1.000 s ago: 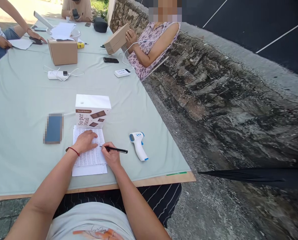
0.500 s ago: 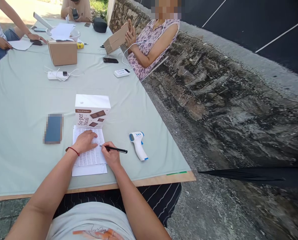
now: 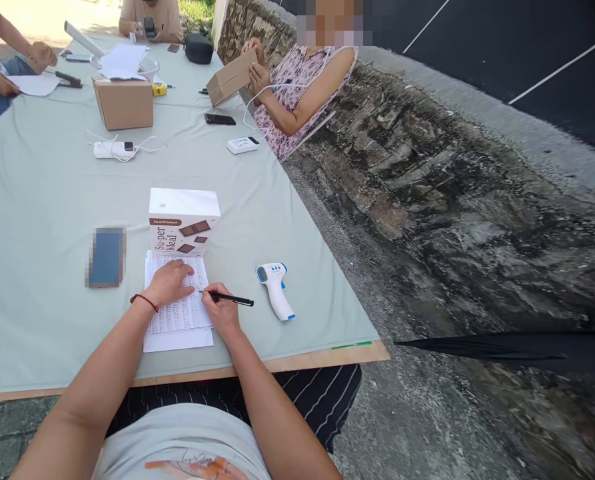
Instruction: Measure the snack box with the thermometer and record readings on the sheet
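Note:
My left hand (image 3: pixel 171 283) lies flat with fingers stretched out on a sheet of closely written paper (image 3: pixel 174 318), which rests on other white sheets. Gripped in my right hand (image 3: pixel 220 308) is a black pen (image 3: pixel 234 299); its tip is at the right edge of the writing. Just behind the paper stands a white box (image 3: pixel 184 220) printed with "NutriMotion" and chocolate bars. A white and blue infrared thermometer (image 3: pixel 277 291) lies to the right of my right hand. Left of the paper is a blurred, dark blue flat object (image 3: pixel 106 258).
Farther back are a cardboard box (image 3: pixel 122 103) topped with papers, a white device with a cord (image 3: pixel 114 150), a phone (image 3: pixel 220 119) and a black case (image 3: pixel 198 49). One person at right handles another cardboard box (image 3: pixel 231 79). Two more people sit at the far end.
My hands, the pen and the paper look almost the same. At far left, another person's hand has lifted off a dark stapler-like object. The person at right has shifted a hand on the cardboard box.

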{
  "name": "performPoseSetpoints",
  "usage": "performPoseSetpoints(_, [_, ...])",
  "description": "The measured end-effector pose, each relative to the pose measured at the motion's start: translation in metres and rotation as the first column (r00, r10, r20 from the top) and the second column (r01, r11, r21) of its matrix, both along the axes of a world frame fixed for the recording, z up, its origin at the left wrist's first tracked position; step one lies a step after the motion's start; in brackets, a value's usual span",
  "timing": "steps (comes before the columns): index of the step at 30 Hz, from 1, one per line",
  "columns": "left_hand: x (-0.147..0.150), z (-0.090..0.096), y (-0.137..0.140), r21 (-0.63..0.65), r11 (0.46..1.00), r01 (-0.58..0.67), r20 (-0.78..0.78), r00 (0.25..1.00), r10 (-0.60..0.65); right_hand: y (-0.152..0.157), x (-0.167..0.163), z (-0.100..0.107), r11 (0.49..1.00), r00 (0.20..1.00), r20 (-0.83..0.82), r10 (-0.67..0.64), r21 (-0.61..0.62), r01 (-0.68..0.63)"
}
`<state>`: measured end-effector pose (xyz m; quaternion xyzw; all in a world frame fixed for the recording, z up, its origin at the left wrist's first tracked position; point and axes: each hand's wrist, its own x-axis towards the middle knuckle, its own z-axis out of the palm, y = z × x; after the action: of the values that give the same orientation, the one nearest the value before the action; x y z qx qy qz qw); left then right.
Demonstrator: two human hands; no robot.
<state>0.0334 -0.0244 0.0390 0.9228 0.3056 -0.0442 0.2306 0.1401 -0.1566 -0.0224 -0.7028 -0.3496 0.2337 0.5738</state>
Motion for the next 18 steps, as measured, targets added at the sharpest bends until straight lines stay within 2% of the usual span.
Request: performPoseSetpoints(18, [-0.0001,-0.0006,0.0001,0.004,1.000,0.002,-0.005,1.000,-0.002,-0.0015,0.0002,0.0036,1.000,1.000,0.004,0.001,0.008,-0.001])
